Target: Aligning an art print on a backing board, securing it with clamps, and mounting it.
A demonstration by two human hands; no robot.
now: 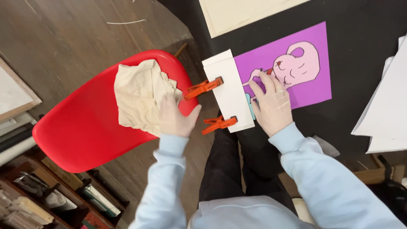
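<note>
Seen from above: left hand (pixel 176 116) in a pale glove, reaching out over the red chair (pixel 80 127), fingers spread and resting on the near edge of a crumpled cream cloth (pixel 140 95). Open, not closed round anything; thumb splayed toward the table side. Cloth heaped on the chair seat, stretching up and to the left from the fingertips, so lying straight ahead of that hand and well apart from the other one.

Right hand (pixel 273 106), gloved too, laid flat with fingers apart on a purple print (pixel 307 63) showing a pink cartoon figure. Pressing down on the sheet's near left part, gripping nothing. Print lying on a black table (pixel 364 51), long side running up and to the right, tilted against the table edge.

Between the two hands: a white board (pixel 229 91) covering the print's left end, long axis running from far to near across the sheet. Two orange clamps (pixel 203 87) biting its left edge, one at the far end, one at the near end (pixel 218 124), handles pointing out toward the chair. Left thumb near the lower clamp, not touching it. Left hand plainly nearer both clamps and the cloth; right hand nearer the picture.

Elsewhere: white sheets (pixel 386 110) at the table's right, a cream sheet (pixel 237 15) at the far edge, wooden floor (pixel 63 38) under the chair, shelves (pixel 46 199) at lower left.
</note>
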